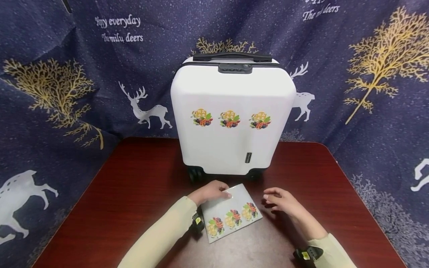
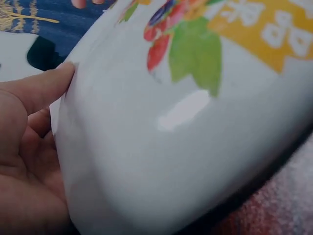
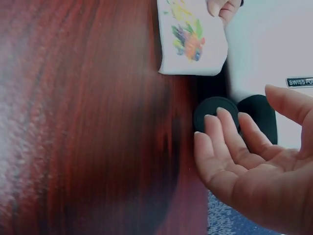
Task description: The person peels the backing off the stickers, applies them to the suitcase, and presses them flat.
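Note:
A white sticker sheet (image 1: 234,201) with three fruit stickers along its near edge tilts above the table, in front of the suitcase. My left hand (image 1: 212,191) pinches its far left edge; the left wrist view shows the thumb (image 2: 61,81) on the face and fingers behind. To the right of the sheet and apart from it, my right hand (image 1: 283,203) holds nothing, its fingers loosely bent. Behind both hands a white suitcase (image 1: 231,147) stands upright, with three fruit stickers (image 1: 229,120) in a row across its front.
The suitcase rests on black wheels (image 1: 256,174) and has a black top handle (image 1: 232,56) and a combination lock (image 1: 235,68). Under everything is a dark red wooden table (image 1: 140,193). A navy cloth (image 1: 100,74) with deer and gold trees hangs behind.

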{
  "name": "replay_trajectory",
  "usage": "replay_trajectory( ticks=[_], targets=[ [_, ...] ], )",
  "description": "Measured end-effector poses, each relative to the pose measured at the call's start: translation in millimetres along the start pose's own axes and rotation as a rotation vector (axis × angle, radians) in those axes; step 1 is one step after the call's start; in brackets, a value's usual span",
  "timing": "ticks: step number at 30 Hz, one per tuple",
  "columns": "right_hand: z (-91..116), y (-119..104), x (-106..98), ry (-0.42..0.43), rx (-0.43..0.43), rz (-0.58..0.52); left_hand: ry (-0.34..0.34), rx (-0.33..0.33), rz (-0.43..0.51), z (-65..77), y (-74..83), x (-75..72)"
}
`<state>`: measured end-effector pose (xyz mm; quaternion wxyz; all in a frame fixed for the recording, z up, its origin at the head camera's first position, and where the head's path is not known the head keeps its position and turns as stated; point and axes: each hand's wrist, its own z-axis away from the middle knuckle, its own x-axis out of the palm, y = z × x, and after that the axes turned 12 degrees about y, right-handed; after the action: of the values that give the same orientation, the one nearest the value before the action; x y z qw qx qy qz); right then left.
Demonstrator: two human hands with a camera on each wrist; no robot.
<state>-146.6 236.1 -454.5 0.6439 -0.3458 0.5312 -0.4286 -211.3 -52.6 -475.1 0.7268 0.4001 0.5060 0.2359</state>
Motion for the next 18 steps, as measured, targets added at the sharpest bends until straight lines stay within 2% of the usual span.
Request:
replay_trajectory(
  ticks=[5, 10, 18],
  targets=[
    [3, 1, -1, 0.050, 0.051, -0.075, 0.060, 0.004, 0.103, 10.9, 1.6, -8.4],
    [6, -1, 1, 0.052, 0.081, -0.152, 0.092, 0.027, 0.154, 20.1, 4.2, -15.4],
    [10, -4, 16, 0.016, 0.137, -0.281, 0.164, -0.063, 0.297, 30.1, 11.0, -15.7]
  ],
)
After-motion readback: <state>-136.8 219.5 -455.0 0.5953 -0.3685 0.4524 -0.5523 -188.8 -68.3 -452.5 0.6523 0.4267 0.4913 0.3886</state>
